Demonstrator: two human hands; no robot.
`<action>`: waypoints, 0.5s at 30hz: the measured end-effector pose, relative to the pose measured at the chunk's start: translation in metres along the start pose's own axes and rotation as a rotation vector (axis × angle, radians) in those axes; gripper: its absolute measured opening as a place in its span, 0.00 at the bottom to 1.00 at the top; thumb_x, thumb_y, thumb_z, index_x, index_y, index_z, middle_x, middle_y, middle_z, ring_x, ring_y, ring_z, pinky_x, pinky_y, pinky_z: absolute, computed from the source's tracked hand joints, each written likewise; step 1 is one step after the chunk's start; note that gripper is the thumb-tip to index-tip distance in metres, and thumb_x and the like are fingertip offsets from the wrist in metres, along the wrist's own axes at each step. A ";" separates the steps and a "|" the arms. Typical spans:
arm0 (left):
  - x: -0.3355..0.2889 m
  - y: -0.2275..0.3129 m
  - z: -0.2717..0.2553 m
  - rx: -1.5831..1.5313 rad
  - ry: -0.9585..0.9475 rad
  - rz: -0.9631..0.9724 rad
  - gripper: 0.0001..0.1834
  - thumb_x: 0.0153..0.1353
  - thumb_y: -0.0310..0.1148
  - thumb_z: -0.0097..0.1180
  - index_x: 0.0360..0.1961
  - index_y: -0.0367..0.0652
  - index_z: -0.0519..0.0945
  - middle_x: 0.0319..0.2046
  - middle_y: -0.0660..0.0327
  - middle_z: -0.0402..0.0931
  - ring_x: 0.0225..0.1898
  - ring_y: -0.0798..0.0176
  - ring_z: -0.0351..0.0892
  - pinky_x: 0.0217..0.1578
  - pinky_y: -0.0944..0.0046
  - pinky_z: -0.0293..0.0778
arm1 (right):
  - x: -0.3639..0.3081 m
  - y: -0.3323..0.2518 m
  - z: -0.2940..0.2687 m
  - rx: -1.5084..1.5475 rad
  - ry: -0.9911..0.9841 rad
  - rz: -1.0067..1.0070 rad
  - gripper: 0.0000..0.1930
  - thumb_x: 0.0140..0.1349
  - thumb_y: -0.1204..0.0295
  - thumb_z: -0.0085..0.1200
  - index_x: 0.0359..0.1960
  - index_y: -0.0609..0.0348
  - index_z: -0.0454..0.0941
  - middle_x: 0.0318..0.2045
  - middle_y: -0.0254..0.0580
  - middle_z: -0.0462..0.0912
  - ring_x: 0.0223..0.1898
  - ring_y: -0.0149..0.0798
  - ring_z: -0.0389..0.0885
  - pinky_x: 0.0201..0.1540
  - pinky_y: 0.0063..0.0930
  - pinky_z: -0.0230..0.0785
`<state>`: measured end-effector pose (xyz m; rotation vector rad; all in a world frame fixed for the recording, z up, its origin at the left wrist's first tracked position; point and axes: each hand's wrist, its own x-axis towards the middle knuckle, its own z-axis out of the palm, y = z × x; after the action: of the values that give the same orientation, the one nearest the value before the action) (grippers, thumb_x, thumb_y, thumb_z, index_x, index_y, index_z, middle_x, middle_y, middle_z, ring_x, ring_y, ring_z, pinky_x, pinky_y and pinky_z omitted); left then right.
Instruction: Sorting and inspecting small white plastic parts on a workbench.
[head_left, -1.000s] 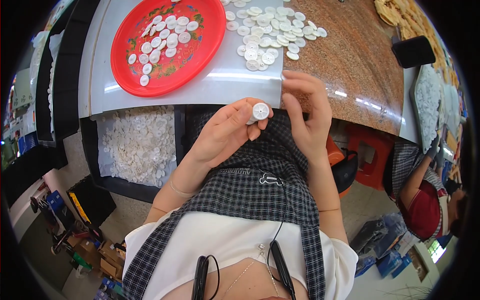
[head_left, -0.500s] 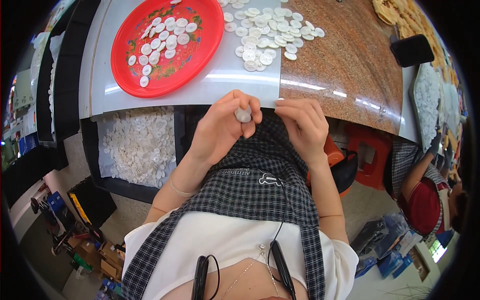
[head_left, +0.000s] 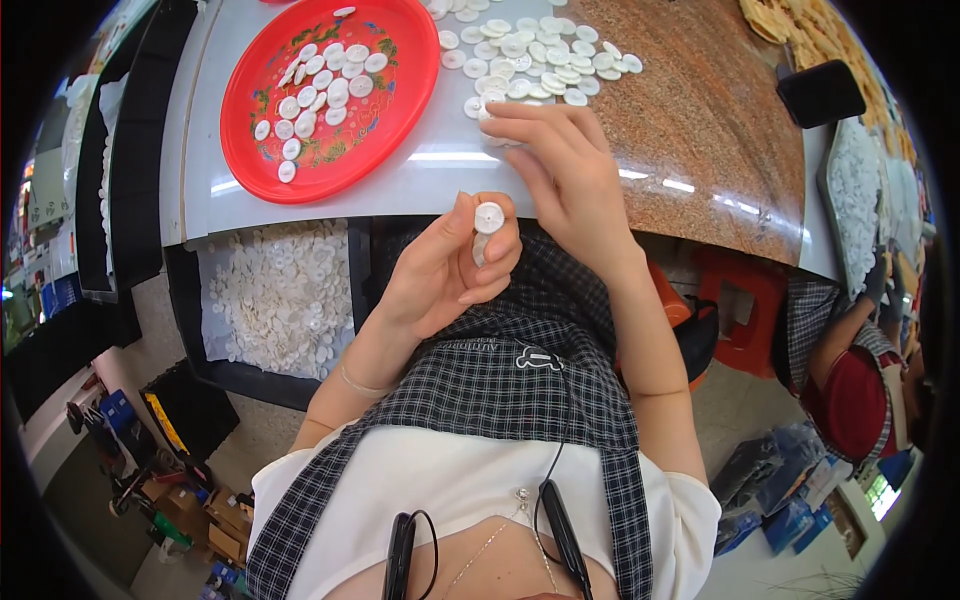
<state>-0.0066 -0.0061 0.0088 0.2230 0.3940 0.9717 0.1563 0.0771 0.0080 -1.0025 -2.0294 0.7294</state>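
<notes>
Just over the table's near edge, my left hand pinches a round white plastic disc between thumb and fingers. Another pale piece shows below it, partly covered by the fingers. My right hand reaches over the table, thumb and fingers apart. Its fingertips touch the near edge of a pile of similar white discs and partly hide the ones there. To the left, a red round tray with a printed pattern carries a loose cluster of white discs.
Below the table edge at left, a black bin holds many white pieces. A black phone-like device stands at the right of the brown stone-patterned tabletop. Further right are a tray of clear pieces, red stools and another person.
My right hand has moved from the table edge forward and left to the disc pile. My left hand has turned, so the disc's face now shows. The view has shifted slightly.
</notes>
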 end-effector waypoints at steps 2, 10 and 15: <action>-0.001 0.002 0.001 -0.020 0.031 -0.005 0.25 0.74 0.51 0.31 0.52 0.40 0.67 0.27 0.65 0.61 0.24 0.74 0.58 0.16 0.79 0.59 | 0.007 0.001 0.009 -0.233 -0.010 -0.161 0.15 0.54 0.76 0.58 0.46 0.50 0.80 0.53 0.31 0.78 0.51 0.44 0.73 0.54 0.37 0.67; -0.001 0.003 -0.001 0.055 -0.032 0.052 0.25 0.74 0.51 0.30 0.52 0.40 0.68 0.28 0.64 0.64 0.25 0.74 0.59 0.17 0.79 0.60 | -0.007 0.019 0.000 -0.313 0.008 -0.191 0.10 0.53 0.74 0.61 0.39 0.52 0.81 0.48 0.29 0.80 0.49 0.40 0.75 0.50 0.35 0.68; -0.001 0.002 -0.001 0.058 -0.052 0.058 0.25 0.74 0.51 0.30 0.52 0.40 0.68 0.28 0.64 0.64 0.25 0.74 0.59 0.17 0.79 0.60 | -0.015 0.021 -0.015 -0.394 0.113 -0.196 0.10 0.50 0.76 0.63 0.36 0.53 0.83 0.41 0.31 0.83 0.44 0.40 0.76 0.44 0.29 0.70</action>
<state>-0.0093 -0.0057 0.0087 0.3128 0.3698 1.0099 0.1831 0.0778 -0.0047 -1.0133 -2.1784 0.1665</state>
